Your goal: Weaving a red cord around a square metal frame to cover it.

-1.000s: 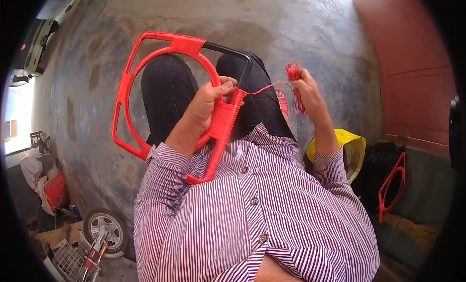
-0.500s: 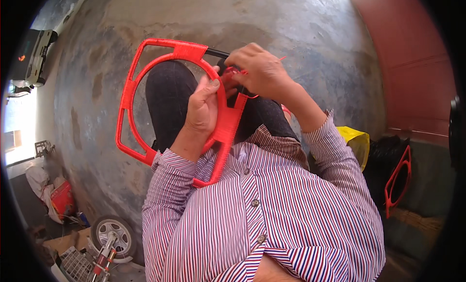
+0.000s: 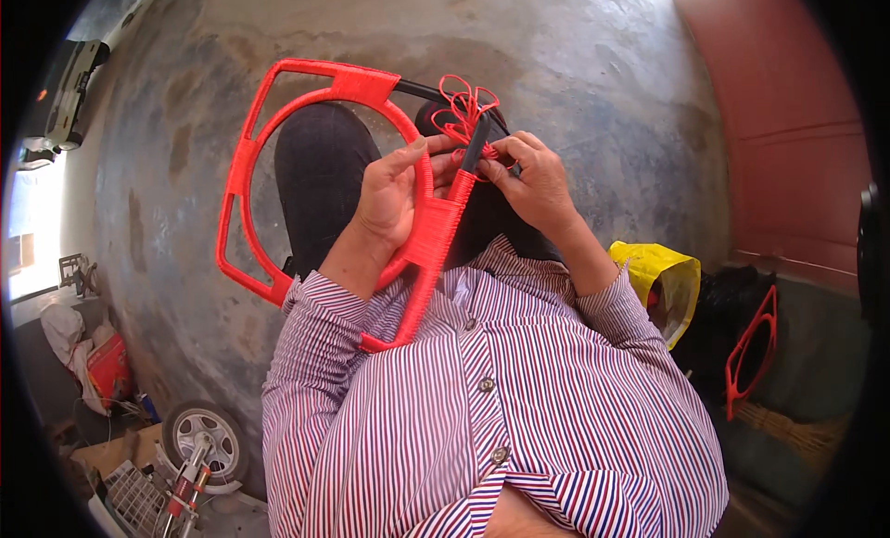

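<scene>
Two hands work on one red frame [image 3: 278,158] that rests over the person's lap, above the concrete floor [image 3: 593,84]. The left hand [image 3: 389,204] has its fingers closed around the wrapped curved bar. The right hand [image 3: 533,181] pinches with its fingers the red cord [image 3: 464,107] at the bare black bar. Farther right, a yellow bag [image 3: 663,278] and another red frame [image 3: 751,353] are near the wall.
</scene>
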Demonstrator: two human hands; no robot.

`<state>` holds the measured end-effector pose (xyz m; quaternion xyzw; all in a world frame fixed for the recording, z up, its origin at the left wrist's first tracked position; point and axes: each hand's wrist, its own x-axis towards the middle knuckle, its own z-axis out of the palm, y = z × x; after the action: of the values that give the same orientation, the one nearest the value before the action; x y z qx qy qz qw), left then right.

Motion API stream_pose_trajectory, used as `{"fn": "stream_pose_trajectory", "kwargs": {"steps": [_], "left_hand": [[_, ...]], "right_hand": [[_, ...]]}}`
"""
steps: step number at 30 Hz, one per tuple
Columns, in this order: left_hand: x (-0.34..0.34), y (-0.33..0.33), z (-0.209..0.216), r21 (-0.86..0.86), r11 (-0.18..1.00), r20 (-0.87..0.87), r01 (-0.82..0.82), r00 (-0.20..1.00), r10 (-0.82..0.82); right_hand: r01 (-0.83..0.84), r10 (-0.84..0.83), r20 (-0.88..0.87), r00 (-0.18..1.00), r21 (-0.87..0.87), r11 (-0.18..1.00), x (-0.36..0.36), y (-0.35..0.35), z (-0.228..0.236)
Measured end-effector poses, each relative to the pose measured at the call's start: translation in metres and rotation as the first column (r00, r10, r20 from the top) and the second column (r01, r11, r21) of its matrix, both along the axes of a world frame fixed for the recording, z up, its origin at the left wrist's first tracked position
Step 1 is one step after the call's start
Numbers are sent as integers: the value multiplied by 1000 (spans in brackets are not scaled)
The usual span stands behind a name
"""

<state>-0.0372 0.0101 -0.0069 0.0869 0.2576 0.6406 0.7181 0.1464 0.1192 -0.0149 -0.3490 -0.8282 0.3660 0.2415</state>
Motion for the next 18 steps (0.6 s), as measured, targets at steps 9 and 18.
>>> {"fn": "stream_pose_trajectory", "kwargs": {"steps": [9,18], "left_hand": [[3,-3,-1,-153,985,-120,74,988,-93],[9,-2,5,-220,974,-212,55,972,-103]], "right_hand": [[-366,245,-501,830,-158,917,59,13,48],[-472,-231,-809,541,-519,712,128,25,76]]}}
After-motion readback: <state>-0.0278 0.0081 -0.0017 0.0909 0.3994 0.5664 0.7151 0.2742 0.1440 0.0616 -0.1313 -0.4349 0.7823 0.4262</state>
